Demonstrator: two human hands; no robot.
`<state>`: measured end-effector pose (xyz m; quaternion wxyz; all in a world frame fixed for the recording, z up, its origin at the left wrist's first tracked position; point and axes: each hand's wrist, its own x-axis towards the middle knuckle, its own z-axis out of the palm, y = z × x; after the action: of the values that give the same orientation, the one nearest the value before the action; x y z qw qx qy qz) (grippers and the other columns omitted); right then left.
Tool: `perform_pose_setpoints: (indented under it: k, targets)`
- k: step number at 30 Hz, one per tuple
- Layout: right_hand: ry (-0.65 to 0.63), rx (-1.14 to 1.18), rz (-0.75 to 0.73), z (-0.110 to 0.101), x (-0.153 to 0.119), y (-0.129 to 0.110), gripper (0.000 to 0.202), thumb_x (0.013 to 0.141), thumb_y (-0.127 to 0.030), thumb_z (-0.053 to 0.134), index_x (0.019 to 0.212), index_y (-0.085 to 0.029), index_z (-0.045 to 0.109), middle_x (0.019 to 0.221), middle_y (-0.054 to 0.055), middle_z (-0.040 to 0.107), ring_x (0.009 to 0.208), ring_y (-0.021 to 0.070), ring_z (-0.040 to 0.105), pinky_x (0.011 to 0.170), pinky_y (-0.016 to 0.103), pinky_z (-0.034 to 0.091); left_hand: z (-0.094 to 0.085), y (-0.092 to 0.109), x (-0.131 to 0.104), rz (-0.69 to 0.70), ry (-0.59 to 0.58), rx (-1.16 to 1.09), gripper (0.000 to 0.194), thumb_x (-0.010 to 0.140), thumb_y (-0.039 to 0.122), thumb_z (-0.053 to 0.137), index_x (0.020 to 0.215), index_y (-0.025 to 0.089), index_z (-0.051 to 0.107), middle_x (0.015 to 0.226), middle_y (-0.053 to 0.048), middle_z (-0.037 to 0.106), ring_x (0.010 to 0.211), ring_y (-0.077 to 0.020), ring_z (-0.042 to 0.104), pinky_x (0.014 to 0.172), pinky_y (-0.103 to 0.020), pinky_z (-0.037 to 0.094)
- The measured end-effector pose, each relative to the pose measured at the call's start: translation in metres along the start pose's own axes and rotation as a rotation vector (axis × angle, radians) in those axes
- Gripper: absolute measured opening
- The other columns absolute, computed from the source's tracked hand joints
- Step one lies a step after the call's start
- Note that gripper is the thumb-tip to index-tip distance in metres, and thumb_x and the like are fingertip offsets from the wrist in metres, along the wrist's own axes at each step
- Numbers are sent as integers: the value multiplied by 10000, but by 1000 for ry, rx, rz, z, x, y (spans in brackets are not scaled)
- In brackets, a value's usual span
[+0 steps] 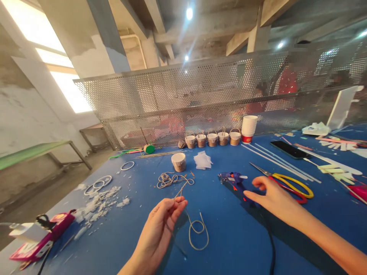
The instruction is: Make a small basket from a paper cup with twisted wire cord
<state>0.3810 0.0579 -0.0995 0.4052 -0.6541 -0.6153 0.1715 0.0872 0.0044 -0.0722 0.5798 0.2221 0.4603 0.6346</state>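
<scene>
My left hand (163, 219) pinches a thin grey-brown cord (197, 231) between thumb and fingertips, low over the blue table. One end curls in a loop to the right of the hand; a loose tangle (168, 179) of cord lies beyond it. Just behind the tangle stands a small cup (179, 162) with a white inside and brown wrapping. My right hand (271, 196) hovers with thumb and fingers apart, nothing between them. It is nearest to a blue glue gun (231, 177) lying on its side, and red-and-yellow-handled scissors (292, 183) lie partly behind it.
Several wrapped cups with handles (212, 140) line the back, beside stacked paper cups (249, 128). White squares (203, 160), a phone (289, 149) and white sticks (278, 162) lie beyond my hands. Glue scraps (97, 206) and a pink power strip (43, 236) are at left. A perforated metal screen (172, 99) borders the back.
</scene>
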Motion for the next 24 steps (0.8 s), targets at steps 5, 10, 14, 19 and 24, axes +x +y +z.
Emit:
perform_pose_setpoints:
  k: [5, 10, 14, 19, 24]
  targets:
    - [-140, 354, -54, -5, -40, -35, 268, 743, -475, 594, 822, -219, 580, 813, 48, 627, 783, 214, 596, 702, 318, 477, -2, -9, -13, -43, -17, -63, 159, 694, 119, 695, 541, 78, 671, 817, -141, 727, 754, -179, 702, 758, -227, 589]
    - [-619, 753, 3, 46, -63, -100, 226, 742, -367, 628, 868, -180, 620, 837, 27, 644, 806, 176, 593, 743, 294, 458, -1, -18, -31, -19, -101, -58, 164, 623, 226, 784, 584, 90, 702, 829, -120, 733, 775, -179, 692, 769, -224, 578]
    - [-689, 1025, 134, 71, -73, -123, 213, 700, -353, 685, 799, -179, 613, 777, 7, 654, 784, 166, 606, 759, 288, 449, -7, -21, -41, 34, -111, -28, 206, 592, 289, 812, 586, 115, 701, 686, -50, 696, 740, -150, 660, 754, -218, 571]
    - [-619, 1086, 211, 76, -84, -125, 263, 650, -403, 727, 680, -178, 595, 747, 15, 645, 755, 164, 596, 717, 275, 439, -16, -22, -44, 44, -121, 66, 225, 593, 315, 809, 653, 121, 710, 814, -76, 707, 790, -185, 649, 648, -238, 569]
    - [-578, 1027, 255, 83, -93, -121, 277, 642, -413, 738, 690, -173, 609, 666, -20, 576, 640, 122, 497, 608, 241, 386, -23, -28, -45, -19, -81, 112, 311, 628, 399, 783, 746, 138, 660, 521, 37, 523, 393, -43, 403, 328, -139, 304]
